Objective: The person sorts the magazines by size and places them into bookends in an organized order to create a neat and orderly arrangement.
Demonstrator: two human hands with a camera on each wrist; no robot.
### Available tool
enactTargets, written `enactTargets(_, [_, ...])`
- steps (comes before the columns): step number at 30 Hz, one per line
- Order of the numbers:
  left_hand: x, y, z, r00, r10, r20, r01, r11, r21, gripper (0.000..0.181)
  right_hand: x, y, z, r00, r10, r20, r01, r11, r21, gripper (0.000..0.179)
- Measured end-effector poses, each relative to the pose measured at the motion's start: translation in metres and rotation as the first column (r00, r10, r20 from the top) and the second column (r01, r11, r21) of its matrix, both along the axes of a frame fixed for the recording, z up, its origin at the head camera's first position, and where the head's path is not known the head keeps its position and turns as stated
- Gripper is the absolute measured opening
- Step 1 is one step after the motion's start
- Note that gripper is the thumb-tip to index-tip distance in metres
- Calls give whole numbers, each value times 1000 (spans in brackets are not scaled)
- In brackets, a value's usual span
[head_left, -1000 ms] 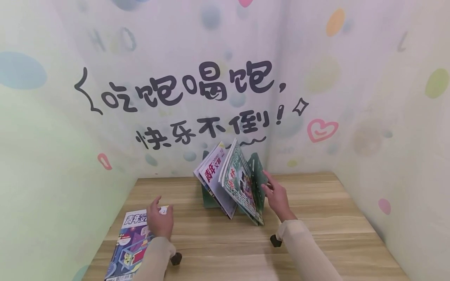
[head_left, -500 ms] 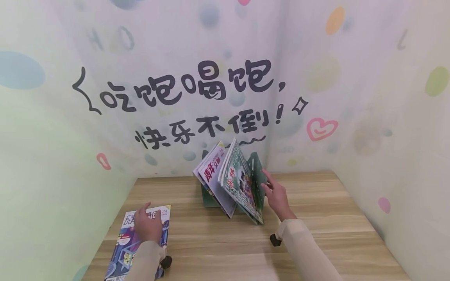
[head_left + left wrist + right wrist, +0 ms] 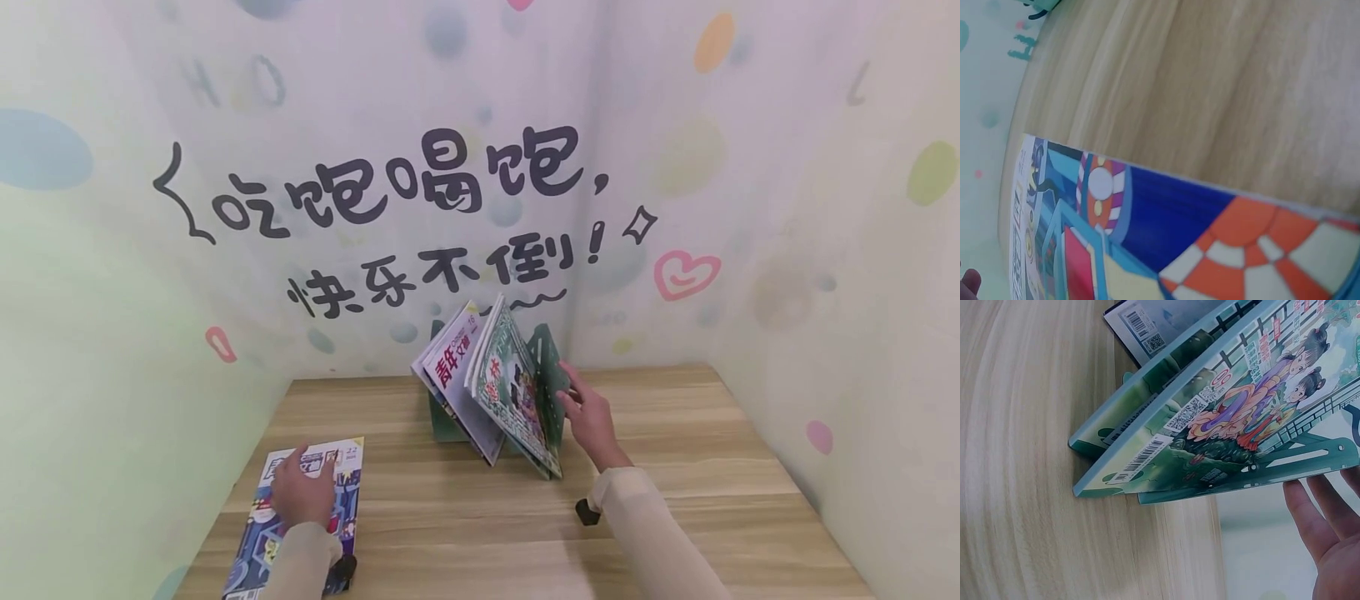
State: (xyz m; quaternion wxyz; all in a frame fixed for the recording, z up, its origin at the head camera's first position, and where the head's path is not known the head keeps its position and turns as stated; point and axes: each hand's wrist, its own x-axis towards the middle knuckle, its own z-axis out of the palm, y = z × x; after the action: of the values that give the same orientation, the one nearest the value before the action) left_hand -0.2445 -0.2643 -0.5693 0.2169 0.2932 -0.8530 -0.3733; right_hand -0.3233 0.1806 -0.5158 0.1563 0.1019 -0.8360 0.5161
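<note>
In the head view my left hand (image 3: 303,492) is over a blue and purple magazine (image 3: 347,500) that lies face up at the table's left. Whether the fingers touch the cover cannot be told. The same magazine (image 3: 1172,187) fills the lower part of the left wrist view. My right hand (image 3: 594,421) touches the outer side of a green bookend (image 3: 553,375) with its fingertips (image 3: 1300,497). Leaning inside the bookend are several magazines: a white one (image 3: 457,375) with red lettering and green-covered ones (image 3: 517,392), tilted to the left.
The wood-grain table (image 3: 480,542) runs back to a wall (image 3: 480,100) printed with dark lettering and coloured dots. Side walls close in at left and right. A dark wrist device (image 3: 588,512) sits below my right sleeve.
My left hand has moved left from the magazine's right edge to over its upper part. My right hand stays at the bookend, and the leaning magazines have not moved.
</note>
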Motion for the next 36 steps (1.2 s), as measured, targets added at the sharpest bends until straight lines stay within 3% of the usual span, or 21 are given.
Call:
enactTargets(8, [4, -9, 0, 999, -8, 39, 10, 999, -43, 62, 0, 1, 0, 1000, 11, -4, -11, 1000, 7, 54])
enactTargets(12, [6, -18, -1, 994, -14, 106, 21, 998, -67, 70, -1, 1, -1, 1000, 9, 3, -9, 1000, 6, 54])
enactTargets(18, [10, -29, 0, 961, -51, 271, 67, 997, -49, 85, -1, 0, -1, 1000, -1, 5, 1, 1000, 0, 53])
enactTargets(27, [14, -44, -4, 928, -71, 366, 82, 997, -14, 112, 0, 0, 0, 1000, 4, 13, -4, 1000, 0, 53])
enactTargets(36, [20, -48, -2, 891, -71, 449, 57, 997, 46, 121, 0, 1, -1, 1000, 10, 4, -10, 1000, 0, 54])
